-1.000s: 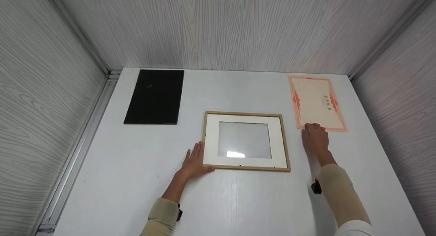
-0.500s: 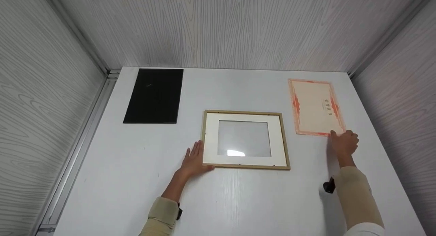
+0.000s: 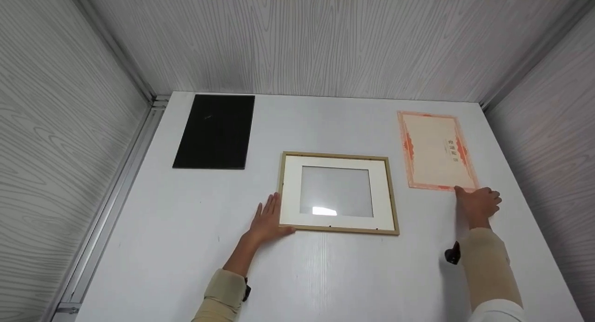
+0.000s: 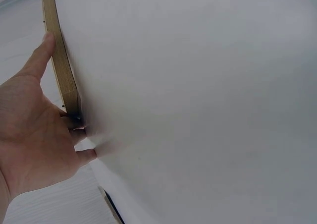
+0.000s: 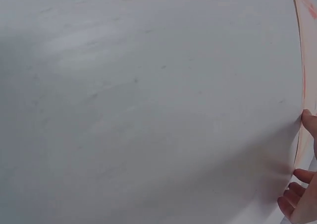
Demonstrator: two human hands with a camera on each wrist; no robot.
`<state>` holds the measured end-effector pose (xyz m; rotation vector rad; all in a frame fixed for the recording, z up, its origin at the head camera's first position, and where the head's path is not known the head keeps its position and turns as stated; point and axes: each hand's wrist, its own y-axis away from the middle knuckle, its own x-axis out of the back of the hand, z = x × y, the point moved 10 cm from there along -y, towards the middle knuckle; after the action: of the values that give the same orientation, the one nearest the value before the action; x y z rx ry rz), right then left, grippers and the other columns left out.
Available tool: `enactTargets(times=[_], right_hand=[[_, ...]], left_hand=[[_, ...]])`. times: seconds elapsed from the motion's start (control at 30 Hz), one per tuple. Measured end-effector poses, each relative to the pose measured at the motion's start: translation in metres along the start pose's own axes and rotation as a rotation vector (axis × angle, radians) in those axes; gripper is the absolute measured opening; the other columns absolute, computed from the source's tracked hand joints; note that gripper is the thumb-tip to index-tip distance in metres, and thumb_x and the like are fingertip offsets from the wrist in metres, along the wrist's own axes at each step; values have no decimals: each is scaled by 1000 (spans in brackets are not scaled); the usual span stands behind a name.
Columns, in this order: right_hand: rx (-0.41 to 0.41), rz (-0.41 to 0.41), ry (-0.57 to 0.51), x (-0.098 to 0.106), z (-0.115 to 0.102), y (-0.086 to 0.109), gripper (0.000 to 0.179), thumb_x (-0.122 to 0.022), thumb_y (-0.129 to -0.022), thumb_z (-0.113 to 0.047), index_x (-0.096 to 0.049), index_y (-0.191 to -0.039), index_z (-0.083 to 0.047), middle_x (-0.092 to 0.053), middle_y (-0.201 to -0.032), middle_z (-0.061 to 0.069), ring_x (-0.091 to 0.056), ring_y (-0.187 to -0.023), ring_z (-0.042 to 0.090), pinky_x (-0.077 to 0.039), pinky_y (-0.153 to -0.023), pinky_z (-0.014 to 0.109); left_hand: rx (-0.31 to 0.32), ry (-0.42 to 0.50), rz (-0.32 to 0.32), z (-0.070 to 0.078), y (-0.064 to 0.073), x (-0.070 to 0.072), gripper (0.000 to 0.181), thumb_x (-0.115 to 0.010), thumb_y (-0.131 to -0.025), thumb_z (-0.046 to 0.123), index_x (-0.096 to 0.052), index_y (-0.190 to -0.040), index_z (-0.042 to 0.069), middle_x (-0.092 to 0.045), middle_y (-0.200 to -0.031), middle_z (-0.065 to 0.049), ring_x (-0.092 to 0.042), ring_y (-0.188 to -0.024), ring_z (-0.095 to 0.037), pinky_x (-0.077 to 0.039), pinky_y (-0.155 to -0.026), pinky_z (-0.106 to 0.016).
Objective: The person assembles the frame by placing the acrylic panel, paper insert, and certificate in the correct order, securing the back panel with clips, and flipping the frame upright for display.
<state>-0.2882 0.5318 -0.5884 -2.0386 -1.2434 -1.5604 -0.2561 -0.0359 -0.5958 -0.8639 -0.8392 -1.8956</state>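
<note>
A thin gold-brown picture frame (image 3: 395, 210) lies flat on the white table, with a white mat (image 3: 290, 192) around a clear pane (image 3: 337, 192) that shows a bright reflection. My left hand (image 3: 266, 226) rests at its near left corner, fingers straight along the left side and thumb along the near edge. The left wrist view shows the thumb (image 4: 42, 58) against the frame's side. At the right lies a cream certificate sheet (image 3: 432, 150) with an orange-red border and printed characters. My right hand (image 3: 479, 205) holds its near right corner, thumb at the near edge, as the right wrist view also shows.
A flat black rectangular board (image 3: 214, 131) lies at the back left of the table (image 3: 320, 275). Wood-grain panels (image 3: 302, 43) enclose the table at the back and on both sides. A metal rail (image 3: 111, 210) runs along the left edge.
My right hand has shifted right along the certificate's near edge to its corner, and the sheet has slid toward me. The left hand and picture frame stay put.
</note>
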Motion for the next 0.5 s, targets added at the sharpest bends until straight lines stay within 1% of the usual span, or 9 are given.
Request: enactTargets(times=[0.1,0.3,0.43,0.5], right_hand=[[-19,-11,-20,0,3,0,93,-48,-86,-51,-17,-129,25,-25,-124,39,-25,-115,48,-23,-97,57],[-33,-25,-42,0,4,2,91,-50,-86,-48,-16,-129,25,-24,-125,39,-25,-116,48,-23,-98,56],[-59,-47,-90,-1,6,5,89,-50,-87,-45,-14,-132,23,-23,-128,38,-24,-118,47,-23,-98,56],[-66,-41,-119,0,6,5,86,-51,-87,-42,-14,-133,21,-25,-128,37,-25,-119,47,-24,-98,55]], left_hand=[[2,7,0,0,1,0,102,-64,-82,46,-2,-143,-8,-2,-149,-23,1,-137,-32,0,-107,-47],[-13,-13,9,1,0,2,102,-63,-82,48,-3,-143,-8,-3,-149,-23,-1,-136,-32,-2,-107,-48],[-10,-14,15,-1,-2,1,103,-64,-81,49,-3,-143,-8,-5,-149,-22,-1,-137,-32,-3,-107,-48],[-7,-5,20,-2,-2,2,103,-65,-81,48,-4,-143,-8,-5,-149,-23,-2,-137,-32,-2,-107,-47]])
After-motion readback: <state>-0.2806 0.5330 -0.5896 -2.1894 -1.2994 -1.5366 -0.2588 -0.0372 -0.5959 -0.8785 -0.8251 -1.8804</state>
